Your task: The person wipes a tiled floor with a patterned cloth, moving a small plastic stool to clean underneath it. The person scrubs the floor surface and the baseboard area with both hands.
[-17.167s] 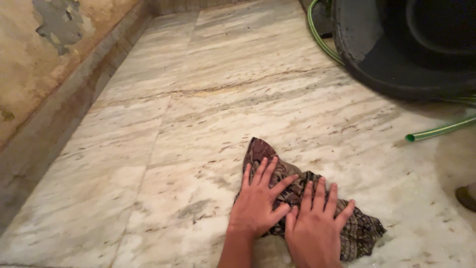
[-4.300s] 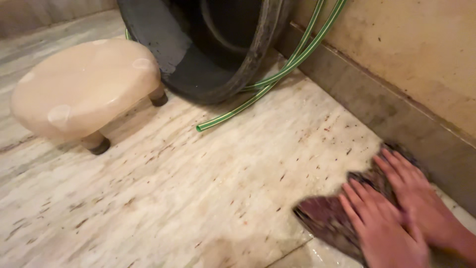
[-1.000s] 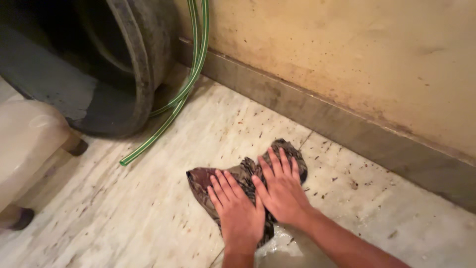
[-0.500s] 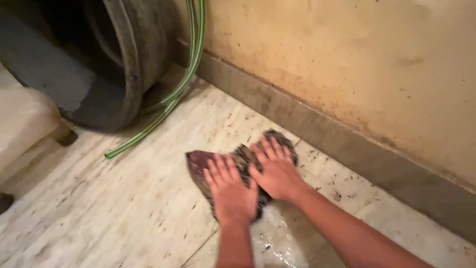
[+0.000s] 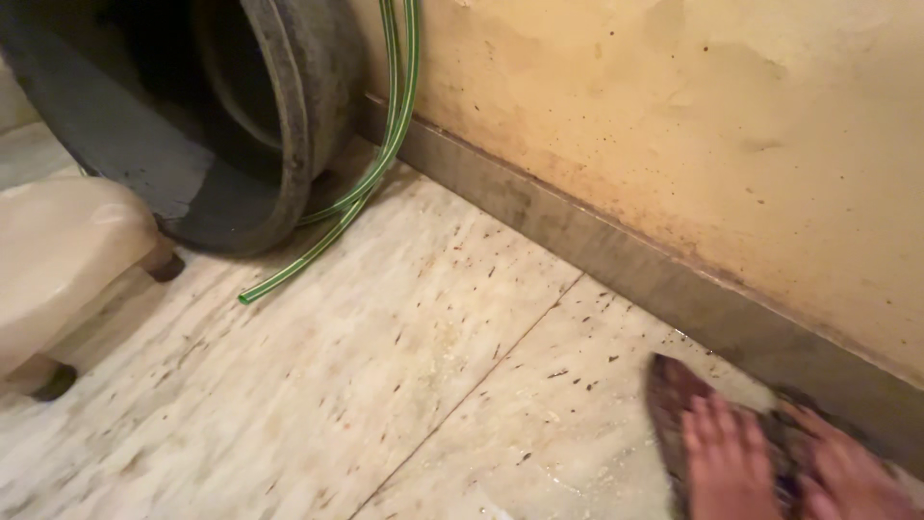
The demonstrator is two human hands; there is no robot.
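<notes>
A dark, patterned wet cloth point(image 5: 674, 395) lies on the marble floor point(image 5: 404, 385) at the bottom right, close to the grey skirting point(image 5: 616, 250) of the wall. My left hand point(image 5: 729, 462) presses flat on the cloth with fingers spread. Beside it, my right hand point(image 5: 847, 477) also rests flat on the cloth, nearer the wall; it is partly cut off by the frame edge. Both hands are blurred.
A large black tub point(image 5: 241, 125) lies on its side at the top left. A green hose point(image 5: 375, 173) runs down the wall and across the floor beside it. A pale low stool point(image 5: 67, 270) stands at the left edge. The floor is speckled with dark specks.
Both hands and the cloth have slid to the right along the wall, from the middle of the view to its bottom right corner.
</notes>
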